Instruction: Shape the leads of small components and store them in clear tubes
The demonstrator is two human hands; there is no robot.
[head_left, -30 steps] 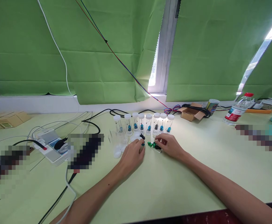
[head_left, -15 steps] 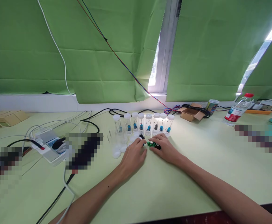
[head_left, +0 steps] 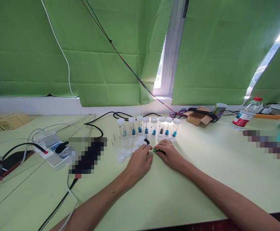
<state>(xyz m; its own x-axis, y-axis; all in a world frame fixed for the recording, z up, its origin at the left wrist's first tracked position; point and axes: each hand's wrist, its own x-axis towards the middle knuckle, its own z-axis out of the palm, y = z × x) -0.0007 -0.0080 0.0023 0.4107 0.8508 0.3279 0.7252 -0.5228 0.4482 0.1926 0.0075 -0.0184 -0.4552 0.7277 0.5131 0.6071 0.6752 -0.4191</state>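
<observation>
My right hand [head_left: 170, 154] grips a small green-and-black piece [head_left: 159, 151] with its fingers closed; its exact kind is too small to tell. Close on the left, my left hand [head_left: 139, 160] has its fingertips pinched together near the piece's left end. What those fingers hold, if anything, is hidden. Just beyond them lies a small black part [head_left: 146, 141], beside loose white caps [head_left: 138, 141]. Behind both hands stands a row of clear tubes with white caps [head_left: 153, 128], most holding a small blue item with a dark stem.
Clear uncapped tubes [head_left: 120, 150] stand left of my left hand. A white power strip [head_left: 53, 150] with cables lies further left. At the back right are an open cardboard box [head_left: 198, 117], a can [head_left: 219, 110] and a water bottle [head_left: 245, 115]. Yellowish boxes [head_left: 7, 122] sit far left.
The green-and-black piece has turned and now shows a thinner edge. My left fingertips have come slightly right, nearer my right hand. The view has shifted a little.
</observation>
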